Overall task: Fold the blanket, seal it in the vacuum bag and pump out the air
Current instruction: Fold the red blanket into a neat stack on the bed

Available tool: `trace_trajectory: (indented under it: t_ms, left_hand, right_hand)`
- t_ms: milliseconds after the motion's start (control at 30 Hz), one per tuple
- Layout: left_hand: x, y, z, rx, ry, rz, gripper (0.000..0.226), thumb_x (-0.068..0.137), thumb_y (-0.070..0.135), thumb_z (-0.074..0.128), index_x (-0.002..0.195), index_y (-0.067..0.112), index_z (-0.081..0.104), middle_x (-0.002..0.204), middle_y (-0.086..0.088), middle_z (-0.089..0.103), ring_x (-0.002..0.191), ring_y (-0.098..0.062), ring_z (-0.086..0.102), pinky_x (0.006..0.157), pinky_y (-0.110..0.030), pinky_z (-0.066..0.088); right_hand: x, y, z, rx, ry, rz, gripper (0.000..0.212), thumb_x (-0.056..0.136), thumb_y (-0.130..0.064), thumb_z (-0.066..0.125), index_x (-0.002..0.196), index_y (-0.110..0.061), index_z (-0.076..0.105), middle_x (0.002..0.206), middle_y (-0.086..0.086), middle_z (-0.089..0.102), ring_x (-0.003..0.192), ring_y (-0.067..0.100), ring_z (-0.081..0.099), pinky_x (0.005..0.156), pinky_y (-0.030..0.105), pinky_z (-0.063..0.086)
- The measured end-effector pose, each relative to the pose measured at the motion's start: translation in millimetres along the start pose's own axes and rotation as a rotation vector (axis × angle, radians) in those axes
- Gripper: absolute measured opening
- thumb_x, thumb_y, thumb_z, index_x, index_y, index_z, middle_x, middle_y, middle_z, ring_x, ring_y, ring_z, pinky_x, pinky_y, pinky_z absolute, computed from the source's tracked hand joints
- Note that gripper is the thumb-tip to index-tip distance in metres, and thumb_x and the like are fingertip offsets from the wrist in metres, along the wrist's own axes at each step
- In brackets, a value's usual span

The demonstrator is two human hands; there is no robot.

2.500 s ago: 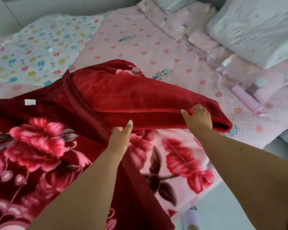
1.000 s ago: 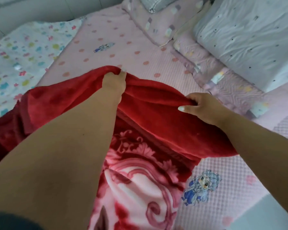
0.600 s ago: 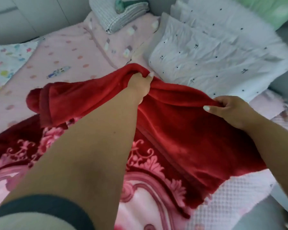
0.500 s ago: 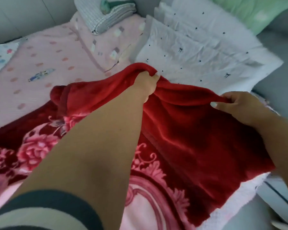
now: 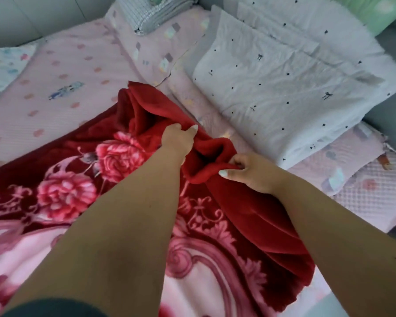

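A thick red blanket point(image 5: 66, 197) with pink roses and scrollwork lies spread over the bed, its plain red underside turned up along the right edge. My left hand point(image 5: 178, 139) grips a bunched fold of that red edge near the middle of the bed. My right hand point(image 5: 247, 171) pinches the same edge a little to the right and nearer to me, thumb on top. Between the two hands the fabric sags in a loose fold. No vacuum bag or pump is in view.
Under the blanket lies a pink dotted bedspread point(image 5: 62, 72). A white pillow point(image 5: 284, 83) with small black dots sits to the right, a folded grey checked cloth point(image 5: 151, 12) at the head of the bed, and a green cushion point(image 5: 380, 10) at the top right.
Both hands have lowered the lifted red edge toward the bed and come closer together. The fold that was held up now bunches between them, and more of the rose pattern shows at left.
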State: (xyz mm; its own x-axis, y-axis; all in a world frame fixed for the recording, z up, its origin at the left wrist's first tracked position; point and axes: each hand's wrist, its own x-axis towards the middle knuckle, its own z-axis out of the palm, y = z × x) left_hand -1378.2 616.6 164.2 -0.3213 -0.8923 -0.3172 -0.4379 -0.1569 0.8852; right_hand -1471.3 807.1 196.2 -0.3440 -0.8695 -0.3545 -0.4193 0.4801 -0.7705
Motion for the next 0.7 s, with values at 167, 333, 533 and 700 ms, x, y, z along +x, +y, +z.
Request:
trace_trajectory:
  t_ms: [167,333,533,700]
  left_hand:
    - [-12,-9,-51,0.032,0.093,0.057,0.039,0.088,0.030,0.065,0.113,-0.001,0.064,0.113,-0.015,0.066,0.105,-0.031,0.062,0.094,-0.042,0.050]
    - [-33,-33,-135,0.097,0.190,0.063,0.041,0.090,0.031,0.061,0.118,0.001,0.062,0.120,-0.014,0.063,0.110,-0.030,0.059,0.097,-0.039,0.048]
    - [-75,-88,-272,0.122,0.402,0.002,0.019,0.087,0.023,0.060,0.097,0.008,0.065,0.084,-0.008,0.062,0.078,-0.024,0.059,0.084,-0.042,0.054]
    - [-127,-183,-401,0.215,0.700,-0.183,0.028,0.086,0.029,0.057,0.098,0.006,0.067,0.089,-0.014,0.065,0.090,-0.034,0.062,0.083,-0.039,0.051]
  right_hand:
    - [-8,-30,42,0.071,-0.009,-0.012,0.029,0.080,-0.048,0.068,0.080,-0.019,0.063,0.063,-0.012,0.060,0.052,-0.003,0.055,0.051,0.015,0.042]
    - [-36,-80,128,0.194,-0.059,-0.022,0.024,0.084,-0.042,0.066,0.078,-0.020,0.059,0.065,-0.008,0.059,0.053,0.002,0.054,0.047,0.014,0.043]
    - [-77,-147,261,0.023,-0.290,-0.091,0.030,0.089,-0.045,0.058,0.103,-0.020,0.052,0.091,-0.003,0.060,0.078,0.010,0.058,0.064,0.022,0.043]
    - [-98,-185,342,0.144,-0.630,-0.135,0.022,0.086,-0.041,0.064,0.098,-0.027,0.053,0.084,-0.006,0.064,0.068,0.006,0.066,0.057,0.023,0.052]
